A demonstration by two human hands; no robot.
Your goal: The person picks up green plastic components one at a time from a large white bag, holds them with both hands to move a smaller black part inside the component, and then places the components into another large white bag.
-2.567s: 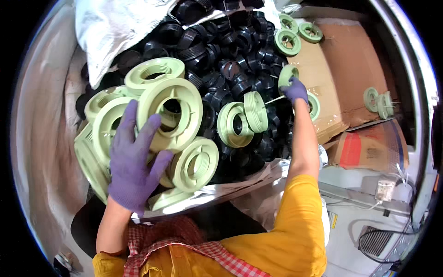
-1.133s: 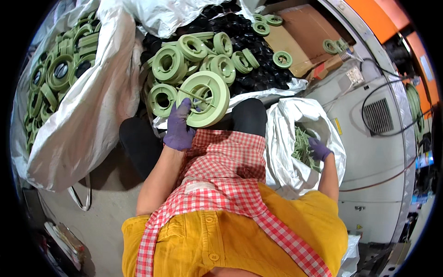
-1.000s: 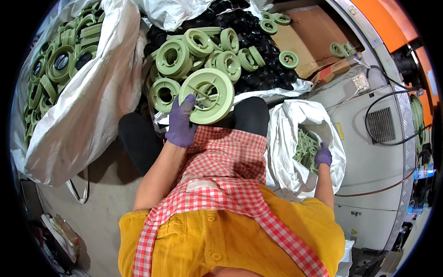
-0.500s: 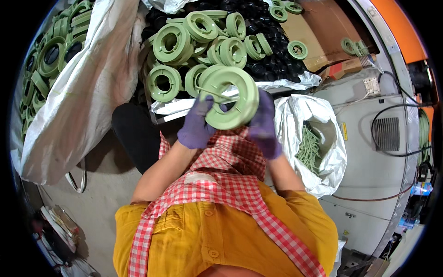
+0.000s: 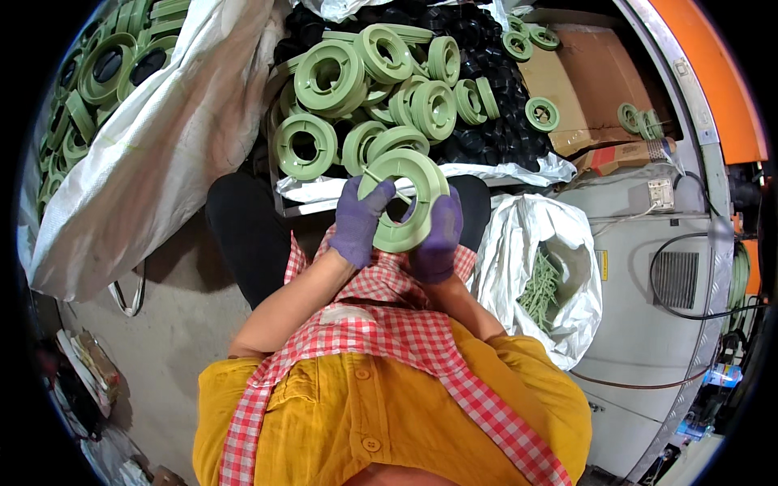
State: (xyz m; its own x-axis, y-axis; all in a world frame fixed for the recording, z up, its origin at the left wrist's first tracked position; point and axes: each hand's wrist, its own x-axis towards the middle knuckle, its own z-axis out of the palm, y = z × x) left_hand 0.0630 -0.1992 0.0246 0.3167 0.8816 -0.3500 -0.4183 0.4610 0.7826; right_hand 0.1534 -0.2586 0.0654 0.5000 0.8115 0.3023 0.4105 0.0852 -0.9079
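In front of my apron I hold a pale green plastic ring [image 5: 397, 236], tilted, with a wide hole in its middle. My left hand [image 5: 356, 223], in a purple glove, is closed at the ring's left side, its thumb and fingers at a thin green plastic stick [image 5: 369, 174] that crosses the hole. My right hand [image 5: 442, 235], also gloved, grips the ring's right rim. Just beyond lies a pile of similar green rings [image 5: 328, 77]. Whether the stick is joined to the ring I cannot tell.
Black round parts [image 5: 519, 134] lie beside the pile. An open white sack [image 5: 579, 304] holding thin green sticks [image 5: 541, 296] stands at my right, by a grey cabinet [image 5: 632, 324]. A large white sack [image 5: 174, 154] with more rings is at left. Cardboard [image 5: 596, 69] lies back right.
Both hands have brought the ring slightly lower and nearer to me, and its tilt has changed. The right hand has moved inward. The whole view has shifted a little.
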